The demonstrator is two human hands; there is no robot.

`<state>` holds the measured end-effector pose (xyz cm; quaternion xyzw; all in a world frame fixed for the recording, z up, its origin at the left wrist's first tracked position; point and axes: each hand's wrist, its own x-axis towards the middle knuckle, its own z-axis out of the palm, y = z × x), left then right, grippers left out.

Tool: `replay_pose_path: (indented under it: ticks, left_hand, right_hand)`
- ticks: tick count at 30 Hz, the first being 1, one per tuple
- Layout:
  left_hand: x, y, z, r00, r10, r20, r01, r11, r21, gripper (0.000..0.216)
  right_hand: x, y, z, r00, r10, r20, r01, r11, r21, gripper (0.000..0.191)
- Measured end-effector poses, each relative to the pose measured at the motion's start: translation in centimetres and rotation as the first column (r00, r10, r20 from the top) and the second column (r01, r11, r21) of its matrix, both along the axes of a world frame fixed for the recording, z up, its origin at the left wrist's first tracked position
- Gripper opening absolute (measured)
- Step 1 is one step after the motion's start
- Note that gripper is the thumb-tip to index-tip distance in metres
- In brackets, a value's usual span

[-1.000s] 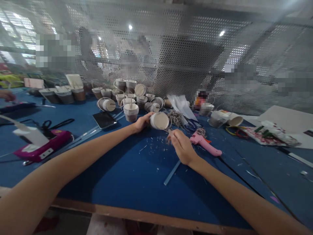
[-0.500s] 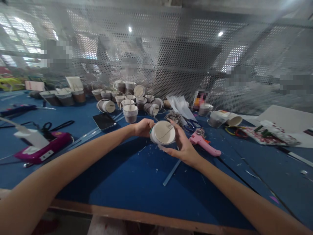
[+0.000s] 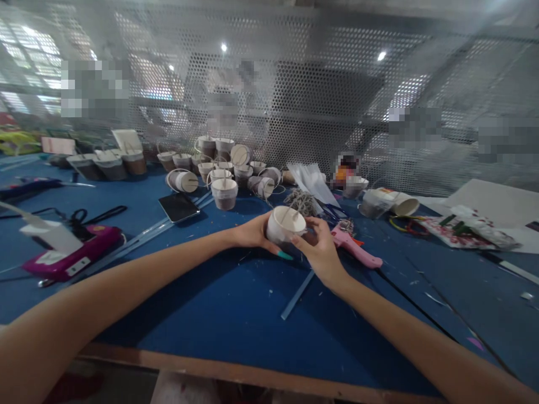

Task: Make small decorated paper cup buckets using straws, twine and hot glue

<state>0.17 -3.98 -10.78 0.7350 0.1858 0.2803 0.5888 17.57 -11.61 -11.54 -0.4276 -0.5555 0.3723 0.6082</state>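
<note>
A small pale paper cup (image 3: 286, 224), with a thin stick or cord across its opening, is held between my two hands over the blue table. My left hand (image 3: 255, 233) wraps the cup's left side, its thumb with a teal covering or nail lying across the lower front. On the right side, my right hand (image 3: 322, 249) grips the cup near the rim with thumb and fingers. Just behind it lies a bundle of grey cord (image 3: 302, 200). A pink glue gun (image 3: 356, 249) rests right of my right hand.
Several similar cups (image 3: 224, 193) with loop handles cluster at the back. Left of my arm are a phone (image 3: 179, 207) and a magenta power strip (image 3: 73, 255). A clear strip (image 3: 297, 296) lies in front. Scissors (image 3: 334, 212) are beyond the glue gun. Perforated metal panels (image 3: 324, 112) stand behind.
The cup has turned more upright and moved slightly right. My left hand has shifted from its edge to wrap its left side, and the right hand's fingers have closed nearer the rim.
</note>
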Motion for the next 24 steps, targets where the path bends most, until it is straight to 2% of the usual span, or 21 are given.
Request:
replay_pose_path:
  ticks: [3,6,8,10,12,14,17,24]
  left_hand:
    - [0.4,-0.3,0.0,0.995,0.088,-0.041,-0.083,0.990,0.116,0.079]
    - [-0.1,-0.1,0.5,0.994,0.048,-0.095,-0.036,0.991,0.127,0.071]
    - [-0.4,0.0,0.8,0.991,-0.005,-0.131,0.024,0.989,0.143,0.071]
    - [-0.6,0.0,1.0,0.986,-0.047,-0.162,0.074,0.984,0.162,0.074]
    - [-0.6,-0.1,1.1,0.982,-0.069,-0.176,0.098,0.981,0.164,0.075]
    - [-0.6,-0.1,1.1,0.980,-0.085,-0.182,0.113,0.982,0.151,0.075]
    - [-0.5,-0.2,1.1,0.978,-0.100,-0.182,0.126,0.982,0.140,0.077]
    - [-0.5,0.0,0.8,0.980,-0.102,-0.170,0.126,0.983,0.133,0.079]
  right_hand:
    - [0.5,0.0,-0.1,0.997,0.023,0.067,-0.023,1.000,0.011,0.057]
    - [1.6,0.3,0.2,0.958,-0.045,0.282,-0.002,0.986,0.167,0.050]
    - [2.5,0.6,0.6,0.874,-0.194,0.446,0.051,0.949,0.312,0.042]
    - [3.4,0.9,1.2,0.779,-0.304,0.548,0.073,0.913,0.403,0.032]
    - [4.1,1.2,1.8,0.707,-0.315,0.633,0.031,0.908,0.418,0.023]
    - [4.5,1.3,2.2,0.638,-0.299,0.710,-0.036,0.909,0.415,0.023]
    - [4.6,1.3,2.4,0.580,-0.318,0.750,-0.073,0.896,0.437,0.027]
    - [4.2,1.1,2.2,0.569,-0.398,0.719,-0.057,0.853,0.518,0.025]
